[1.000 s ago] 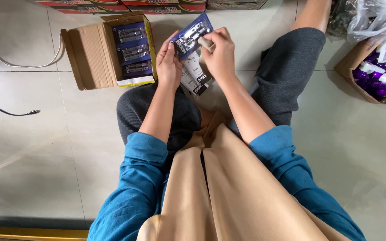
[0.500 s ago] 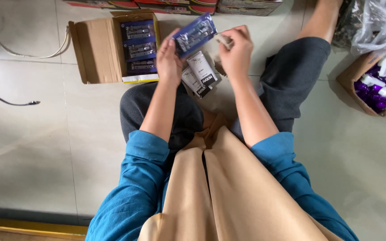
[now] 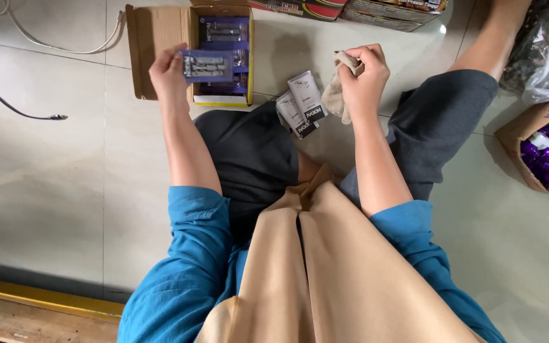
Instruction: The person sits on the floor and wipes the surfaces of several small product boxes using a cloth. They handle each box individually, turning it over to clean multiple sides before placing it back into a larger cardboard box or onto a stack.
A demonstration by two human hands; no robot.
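Above the open box (image 3: 160,51) on the floor, the left hand (image 3: 168,73) held a blue pack (image 3: 208,65); the right hand (image 3: 365,79) gripped a cloth (image 3: 336,95).

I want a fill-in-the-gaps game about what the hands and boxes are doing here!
1. The left hand holds a flat blue ____ over the open cardboard box.
2. The right hand grips a beige ____.
3. Two small white packets lie on the floor between the person's ____.
4. At the right edge, another box holds ____ bottles.

Missing words: packet; cloth; knees; purple
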